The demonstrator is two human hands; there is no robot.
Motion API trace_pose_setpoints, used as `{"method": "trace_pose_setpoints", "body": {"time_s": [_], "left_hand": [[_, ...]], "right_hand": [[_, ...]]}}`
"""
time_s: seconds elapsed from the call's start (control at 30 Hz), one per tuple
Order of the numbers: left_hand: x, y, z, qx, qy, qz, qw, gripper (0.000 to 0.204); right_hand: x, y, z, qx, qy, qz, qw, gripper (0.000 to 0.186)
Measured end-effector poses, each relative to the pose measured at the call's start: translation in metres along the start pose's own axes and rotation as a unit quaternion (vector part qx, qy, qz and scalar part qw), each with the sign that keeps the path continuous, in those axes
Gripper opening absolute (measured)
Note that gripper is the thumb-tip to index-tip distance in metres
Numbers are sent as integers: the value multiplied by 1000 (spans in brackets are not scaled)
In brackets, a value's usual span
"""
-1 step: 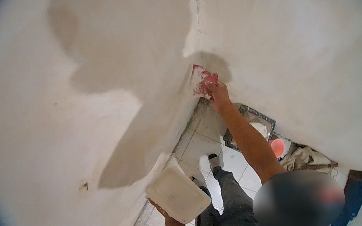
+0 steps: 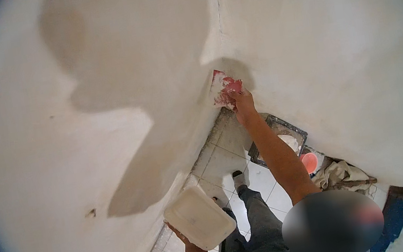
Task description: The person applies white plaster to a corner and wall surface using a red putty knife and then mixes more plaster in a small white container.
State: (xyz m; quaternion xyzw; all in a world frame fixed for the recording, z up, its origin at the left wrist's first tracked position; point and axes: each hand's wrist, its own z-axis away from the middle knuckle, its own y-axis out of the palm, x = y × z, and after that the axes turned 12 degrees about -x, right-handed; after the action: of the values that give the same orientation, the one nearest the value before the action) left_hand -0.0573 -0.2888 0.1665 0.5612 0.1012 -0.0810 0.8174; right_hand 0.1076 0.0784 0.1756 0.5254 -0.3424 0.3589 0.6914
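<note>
Held in my right hand is a flat red plastering float, smeared with whitish paste. The float is at the left wall, close to the corner; whether its whole face touches the plaster I cannot tell. Low on the left, my left hand grips a cream rectangular plastic tub by its side, with most of the fingers hidden under it. The tub is tilted above the floor near my legs.
By the foot of the right wall stand a black crate with white material in it, a pinkish-orange bucket and a crumpled beige cloth. A blue object is at lower right. Light tiles cover the floor.
The float has shifted very slightly left and up along the wall. My shadow on the left wall lies a little farther left. Both hands keep their hold.
</note>
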Motion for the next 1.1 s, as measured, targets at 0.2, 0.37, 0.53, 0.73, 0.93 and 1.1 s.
{"method": "trace_pose_setpoints", "body": {"time_s": [0.2, 0.37, 0.53, 0.73, 0.93, 1.1], "left_hand": [[28, -61, -68, -174, 73, -44, 981, 89], [34, -116, -83, -152, 9, -57, 987, 85], [33, -154, -81, -169, 8, -72, 983, 81], [31, -167, -91, -115, -14, -67, 991, 79], [37, -162, -84, -127, -38, -77, 988, 86], [38, -173, -83, -137, -41, -74, 987, 86]], "right_hand": [[-21, -7, -33, -41, -69, 60, 995, 26], [-25, 10, -32, -44, -142, 30, 988, 17], [17, 47, 4, -32, -211, 79, 974, 9], [-12, -10, -24, -41, -159, -11, 986, 12], [-69, -2, -29, -70, -93, -4, 993, 14], [-13, 25, -8, -31, -236, 85, 968, 16]]}}
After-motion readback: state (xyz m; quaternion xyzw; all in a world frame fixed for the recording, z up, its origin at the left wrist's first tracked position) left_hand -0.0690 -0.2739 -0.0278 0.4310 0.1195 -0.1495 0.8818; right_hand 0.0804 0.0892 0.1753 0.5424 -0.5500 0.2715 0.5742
